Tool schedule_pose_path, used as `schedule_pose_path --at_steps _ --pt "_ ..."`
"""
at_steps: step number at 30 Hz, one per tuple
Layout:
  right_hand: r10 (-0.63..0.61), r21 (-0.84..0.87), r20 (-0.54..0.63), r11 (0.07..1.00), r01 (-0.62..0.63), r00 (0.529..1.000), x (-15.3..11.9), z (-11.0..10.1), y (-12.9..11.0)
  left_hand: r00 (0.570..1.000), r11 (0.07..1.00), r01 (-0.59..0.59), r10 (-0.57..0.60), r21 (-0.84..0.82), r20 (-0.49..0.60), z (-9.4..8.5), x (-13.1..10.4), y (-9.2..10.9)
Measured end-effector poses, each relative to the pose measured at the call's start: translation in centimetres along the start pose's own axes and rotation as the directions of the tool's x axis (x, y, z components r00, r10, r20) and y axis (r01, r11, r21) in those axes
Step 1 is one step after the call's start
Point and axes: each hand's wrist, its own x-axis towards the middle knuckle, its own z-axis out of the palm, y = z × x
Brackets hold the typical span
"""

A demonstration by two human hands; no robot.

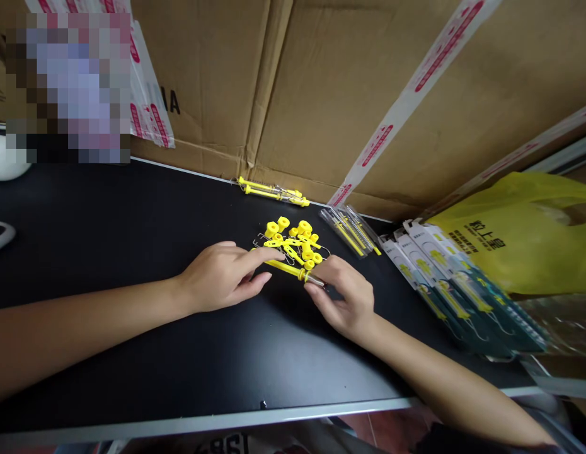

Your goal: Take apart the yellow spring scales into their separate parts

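My right hand (344, 293) pinches the clear end of a slim yellow-and-clear tube tool (286, 267) between thumb and fingers. The tool lies slantwise just above the black table (274, 366), its yellow shaft pointing left. My left hand (222, 277) is at the shaft's far end, index finger stretched over it and thumb held apart below. Whether that finger presses on the shaft I cannot tell. Just behind the tool is a loose heap of yellow plastic caps (304, 228), yellow slotted pieces (293, 250) and bent metal wires (261, 239).
Several similar tube tools (274, 192) lie at the table's back edge. Clear tubes with yellow rods (352, 230) lie to their right. Packaged boxes (444, 277) and a yellow plastic bag (510, 233) fill the right side. A large cardboard box (344, 82) stands behind.
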Motion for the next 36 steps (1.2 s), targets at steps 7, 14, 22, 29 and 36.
schedule_pose_path --at_steps 7,14,22,29,36 --pt "-0.239 -0.065 0.041 0.968 0.241 0.970 -1.0 0.0 -0.1 0.995 0.995 -0.098 0.098 0.010 0.034 -0.1 -0.2 0.1" --pt "-0.375 -0.132 0.254 0.900 0.416 0.892 -0.4 -0.2 -1.0 0.994 0.964 -0.084 0.100 -0.253 0.051 -0.6 -0.2 -0.2" --pt "-0.081 -0.048 0.067 0.995 0.085 0.994 -0.8 0.6 0.0 0.984 0.952 -0.134 0.161 -0.277 0.077 -0.1 -0.1 -0.1" --pt "0.092 -0.046 0.197 0.995 -0.084 0.976 -0.4 0.9 0.0 0.988 0.963 -0.124 0.143 -0.241 0.064 0.4 -0.4 -0.3" --pt "0.072 -0.061 0.276 0.996 -0.057 0.958 -0.4 0.9 0.0 0.990 0.966 -0.114 0.130 -0.233 0.055 0.6 -0.4 -0.3"
